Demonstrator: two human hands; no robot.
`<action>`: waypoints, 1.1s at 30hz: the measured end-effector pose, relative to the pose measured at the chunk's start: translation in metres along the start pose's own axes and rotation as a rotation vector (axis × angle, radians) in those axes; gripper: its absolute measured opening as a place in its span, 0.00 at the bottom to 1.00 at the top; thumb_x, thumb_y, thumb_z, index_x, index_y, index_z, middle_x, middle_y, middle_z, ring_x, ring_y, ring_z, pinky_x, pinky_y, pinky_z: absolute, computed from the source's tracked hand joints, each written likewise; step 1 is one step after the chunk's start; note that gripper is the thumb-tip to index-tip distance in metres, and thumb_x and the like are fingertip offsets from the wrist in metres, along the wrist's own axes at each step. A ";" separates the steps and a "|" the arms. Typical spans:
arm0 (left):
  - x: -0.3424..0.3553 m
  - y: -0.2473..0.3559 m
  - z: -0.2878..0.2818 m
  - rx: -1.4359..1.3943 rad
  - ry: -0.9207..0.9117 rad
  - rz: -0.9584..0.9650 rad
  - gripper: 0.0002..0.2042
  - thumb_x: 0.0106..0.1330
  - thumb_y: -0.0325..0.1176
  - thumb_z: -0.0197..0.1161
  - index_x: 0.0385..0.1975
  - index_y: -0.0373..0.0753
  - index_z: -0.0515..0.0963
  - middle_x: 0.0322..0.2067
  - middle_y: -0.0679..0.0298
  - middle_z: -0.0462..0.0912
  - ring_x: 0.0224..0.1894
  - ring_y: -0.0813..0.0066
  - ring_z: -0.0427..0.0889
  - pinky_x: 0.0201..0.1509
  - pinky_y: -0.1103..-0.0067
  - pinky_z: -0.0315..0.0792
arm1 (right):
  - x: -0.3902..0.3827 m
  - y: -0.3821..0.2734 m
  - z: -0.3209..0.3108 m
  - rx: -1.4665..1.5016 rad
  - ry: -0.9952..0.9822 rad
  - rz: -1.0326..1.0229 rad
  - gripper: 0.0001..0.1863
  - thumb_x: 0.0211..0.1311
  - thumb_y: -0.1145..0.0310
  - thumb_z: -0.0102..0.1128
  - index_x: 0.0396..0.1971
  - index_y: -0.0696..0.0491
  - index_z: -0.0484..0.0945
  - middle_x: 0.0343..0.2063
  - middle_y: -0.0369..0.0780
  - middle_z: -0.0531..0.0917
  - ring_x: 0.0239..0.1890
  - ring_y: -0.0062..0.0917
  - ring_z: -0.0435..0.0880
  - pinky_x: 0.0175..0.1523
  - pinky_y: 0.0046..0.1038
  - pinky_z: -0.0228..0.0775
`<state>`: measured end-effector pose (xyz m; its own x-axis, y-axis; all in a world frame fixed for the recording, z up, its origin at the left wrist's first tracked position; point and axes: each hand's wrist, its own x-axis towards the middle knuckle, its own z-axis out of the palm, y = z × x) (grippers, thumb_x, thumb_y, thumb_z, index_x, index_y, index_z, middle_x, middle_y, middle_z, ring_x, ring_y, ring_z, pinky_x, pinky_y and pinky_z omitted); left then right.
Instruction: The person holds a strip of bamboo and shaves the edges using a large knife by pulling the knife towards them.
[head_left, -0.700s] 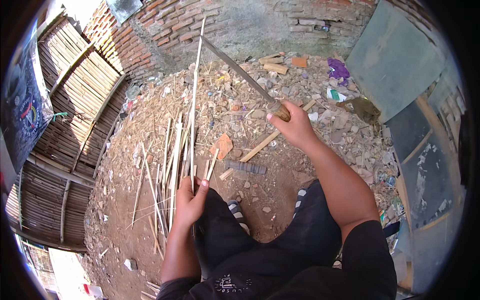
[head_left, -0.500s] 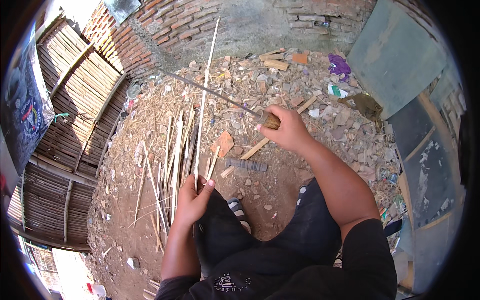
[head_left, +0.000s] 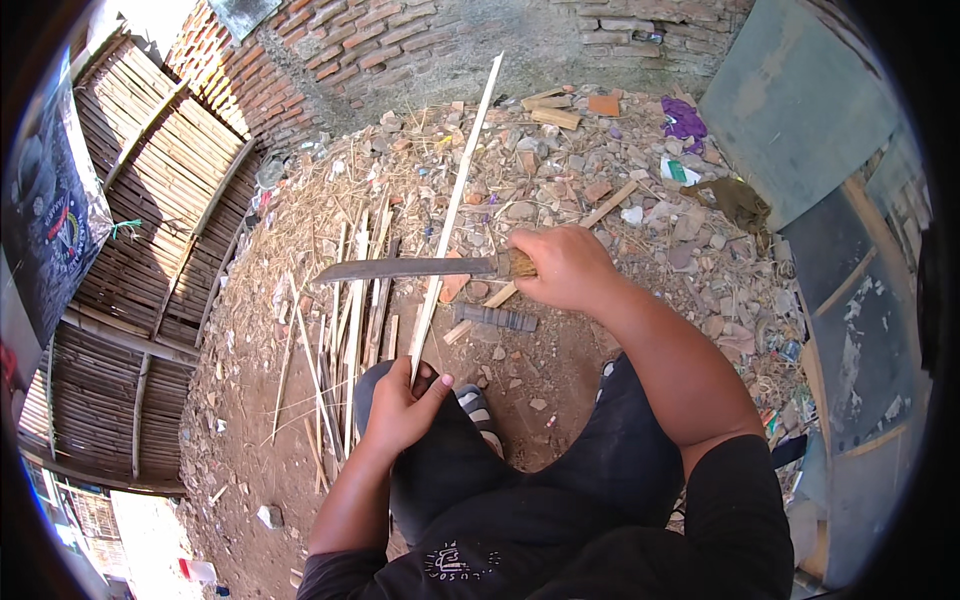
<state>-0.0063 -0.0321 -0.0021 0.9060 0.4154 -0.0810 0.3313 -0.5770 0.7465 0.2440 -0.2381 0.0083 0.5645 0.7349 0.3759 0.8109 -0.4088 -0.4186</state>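
A: Your left hand (head_left: 403, 405) is wrapped tight round the bottom end of the long bamboo stick (head_left: 455, 205). The stick leans up and away from you, over the dirt floor (head_left: 545, 360).

B: And your right hand (head_left: 565, 265) is squeezed shut round the handle of the big knife (head_left: 405, 268). A moment ago you held the blade up high, pointing at the wall. Now it has swung down. It lies flat and sideways, and its edge meets the stick partway up.

A: So I think the chop has just landed, and you are slicing a strip off the stick. I cannot tell how deep the blade has gone in.

B: Watch the sharp edge. Your left hand is lower on the same stick, near your knee, so keep it well under the blade.

A: To your left lie the thin strips (head_left: 350, 320), just beside the stick. Past them is the bamboo fence (head_left: 150, 230).

B: Ahead there is rubble (head_left: 600, 170), then the brick wall (head_left: 400, 40). A short dark piece (head_left: 495, 318) lies under the knife. You have more room on your right.
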 end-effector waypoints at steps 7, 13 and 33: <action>-0.002 -0.014 -0.005 -0.008 0.032 0.022 0.15 0.70 0.37 0.74 0.34 0.37 0.72 0.23 0.74 0.69 0.27 0.87 0.63 0.29 0.81 0.60 | -0.003 -0.006 0.004 -0.047 0.025 -0.104 0.18 0.50 0.62 0.74 0.41 0.51 0.82 0.32 0.45 0.87 0.37 0.46 0.88 0.42 0.49 0.77; -0.012 -0.011 -0.009 0.076 0.041 -0.010 0.16 0.70 0.37 0.74 0.32 0.38 0.72 0.21 0.74 0.68 0.26 0.86 0.63 0.28 0.80 0.59 | 0.006 0.013 0.010 -0.070 -0.044 -0.060 0.17 0.54 0.61 0.73 0.40 0.51 0.80 0.31 0.45 0.87 0.39 0.45 0.88 0.46 0.49 0.78; -0.009 -0.035 -0.008 0.052 -0.018 -0.017 0.18 0.68 0.41 0.76 0.31 0.38 0.72 0.19 0.72 0.70 0.24 0.85 0.65 0.28 0.79 0.63 | 0.008 0.040 -0.001 0.136 -0.185 0.280 0.25 0.56 0.59 0.70 0.53 0.54 0.84 0.38 0.50 0.88 0.42 0.47 0.89 0.49 0.45 0.81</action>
<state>-0.0280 -0.0103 -0.0224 0.9048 0.4127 -0.1054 0.3590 -0.6058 0.7100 0.2807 -0.2493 -0.0044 0.7146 0.6950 0.0800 0.5935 -0.5416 -0.5953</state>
